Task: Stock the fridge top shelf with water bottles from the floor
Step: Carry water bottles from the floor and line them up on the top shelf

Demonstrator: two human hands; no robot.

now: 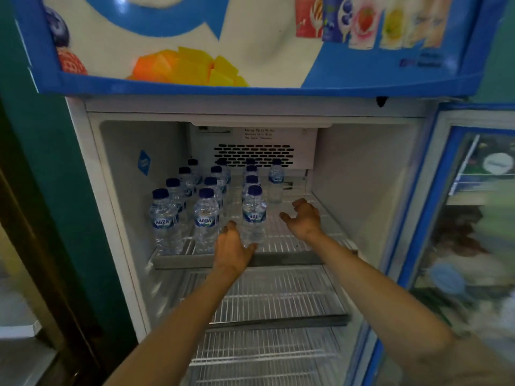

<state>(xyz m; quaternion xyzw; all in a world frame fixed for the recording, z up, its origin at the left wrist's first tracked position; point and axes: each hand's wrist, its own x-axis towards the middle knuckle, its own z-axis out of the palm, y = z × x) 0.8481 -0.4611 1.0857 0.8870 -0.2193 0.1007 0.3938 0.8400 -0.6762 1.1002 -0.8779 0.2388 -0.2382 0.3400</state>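
Water bottles [206,218] stood upright on the fridge's top shelf [292,235], and the nearest of them, the front bottle of the third row [253,215], had a hand on either side of it. The left hand [232,246] reached in over the shelf's front edge, its fingers straight and relaxed, fingertips just beside the lower left of that bottle and the thumb spread out under its base; whether skin actually touched plastic could not be told. The right hand [302,218] hovered over bare wire to the right of the same bottle, palm turned toward it, fingers loosely curled and holding nothing, clearly apart from the bottle. Both forearms stretched up from the bottom of the view, crossing in front of the lower shelves [278,299]. The bottles had dark blue caps and blue labels and were lined up in rows running from the front edge toward the back, filling the left and middle of the shelf, while a single bottle [276,182] stood farther right near the back wall. Behind them a slotted vent panel [255,155] sat in the rear wall. The fridge door [459,218] hung open at the right, and a printed fruit banner [195,37] ran across the top of the cabinet.
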